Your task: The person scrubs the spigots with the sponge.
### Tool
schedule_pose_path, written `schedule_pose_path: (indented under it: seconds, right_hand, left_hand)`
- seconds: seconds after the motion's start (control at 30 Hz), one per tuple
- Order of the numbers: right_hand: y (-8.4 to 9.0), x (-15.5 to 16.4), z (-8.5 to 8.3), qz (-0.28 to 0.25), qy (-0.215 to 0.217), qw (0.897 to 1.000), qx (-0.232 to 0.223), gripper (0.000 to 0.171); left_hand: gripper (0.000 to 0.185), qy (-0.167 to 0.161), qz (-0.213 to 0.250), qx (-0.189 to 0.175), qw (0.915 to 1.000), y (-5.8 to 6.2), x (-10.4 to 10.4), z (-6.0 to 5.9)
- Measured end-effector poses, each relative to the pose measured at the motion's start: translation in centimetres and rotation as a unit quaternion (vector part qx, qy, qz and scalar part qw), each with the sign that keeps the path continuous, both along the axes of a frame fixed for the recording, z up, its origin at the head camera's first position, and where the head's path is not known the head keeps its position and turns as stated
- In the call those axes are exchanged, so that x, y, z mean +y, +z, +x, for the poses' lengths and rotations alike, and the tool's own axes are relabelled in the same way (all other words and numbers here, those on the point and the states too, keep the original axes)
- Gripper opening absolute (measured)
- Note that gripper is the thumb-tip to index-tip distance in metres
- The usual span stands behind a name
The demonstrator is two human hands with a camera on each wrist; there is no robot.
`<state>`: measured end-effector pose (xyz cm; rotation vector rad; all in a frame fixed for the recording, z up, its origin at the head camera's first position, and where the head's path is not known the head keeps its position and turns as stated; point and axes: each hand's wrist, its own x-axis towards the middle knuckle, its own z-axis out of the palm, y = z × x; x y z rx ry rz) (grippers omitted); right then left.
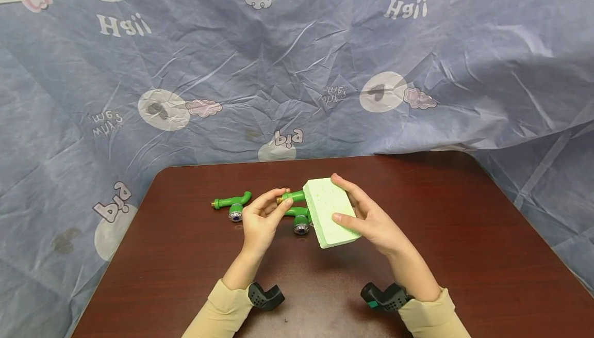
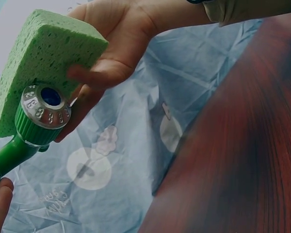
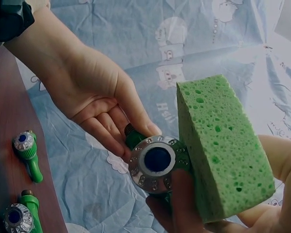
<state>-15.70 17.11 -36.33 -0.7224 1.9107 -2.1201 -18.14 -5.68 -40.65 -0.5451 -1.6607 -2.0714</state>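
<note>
Cloth (image 1: 297, 69) print reads "Hgii", "big". Left hand (image 1: 260, 219) pinches green tap (image 1: 293, 197); right hand (image 1: 371, 219) fingers curl round green sponge (image 1: 330, 211), touching tap.

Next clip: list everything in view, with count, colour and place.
sponge: one, light green, held above the table against the held tap
held tap: one, green with brass thread and chrome ring, above the table centre
table taps: two, green with chrome rings, lying on the table; the head view shows only one
table: one, dark red-brown, in front of the person
cloth: one, blue-grey with cartoon prints, draped behind and around the table
wrist cameras: two, black, one on each wrist
sleeves: two, beige, on the forearms
left hand: one, pinches the held tap near its brass end
right hand: one, holds the sponge between thumb and fingers
</note>
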Motion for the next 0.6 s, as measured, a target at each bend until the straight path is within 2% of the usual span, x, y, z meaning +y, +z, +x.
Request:
schedule_pose_path:
  seconds: [0.27, 0.6]
  right_hand:
    - [0.07, -0.21, 0.11, -0.003, -0.005, 1.000, -0.004, 0.073]
    - [0.17, 0.07, 0.33, 0.060, 0.002, 0.998, 0.023, 0.067]
  left_hand:
    - [0.024, 0.005, 0.002, 0.003, 1.0000, -0.06, 0.15, -0.02]
    - [0.023, 0.013, -0.008, 0.012, 0.9998, -0.42, 0.51, 0.08]
